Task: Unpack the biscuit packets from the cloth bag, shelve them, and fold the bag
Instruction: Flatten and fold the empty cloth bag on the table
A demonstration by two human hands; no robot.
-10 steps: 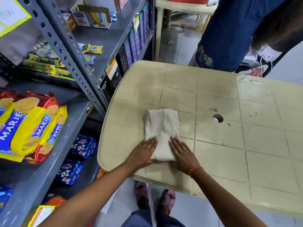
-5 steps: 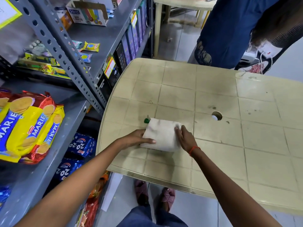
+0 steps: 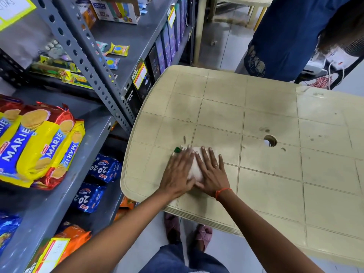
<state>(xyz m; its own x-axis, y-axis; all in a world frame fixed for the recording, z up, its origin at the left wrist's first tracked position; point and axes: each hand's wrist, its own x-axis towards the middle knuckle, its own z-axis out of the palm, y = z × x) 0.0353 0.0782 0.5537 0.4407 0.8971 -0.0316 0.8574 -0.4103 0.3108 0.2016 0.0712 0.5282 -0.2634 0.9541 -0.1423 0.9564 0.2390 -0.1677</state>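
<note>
Head view: both hands lie flat on the folded cloth bag [image 3: 194, 168], which sits near the left front corner of the tabletop [image 3: 275, 174]. The left hand [image 3: 178, 172] and the right hand [image 3: 211, 173] have their fingers spread out straight, pressing down, not gripping. A bit of green [image 3: 177, 149] peeks out at the bag's far left corner. Yellow Marie biscuit packets [image 3: 39, 144] lie on the grey shelf [image 3: 65, 194] to the left.

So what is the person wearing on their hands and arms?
Both arms are bare, with no sleeves showing. The right hand has a thin ring on one finger and a red-orange thread bracelet around the wrist. The left hand wears nothing that shows. The fingernails look pale.
</note>
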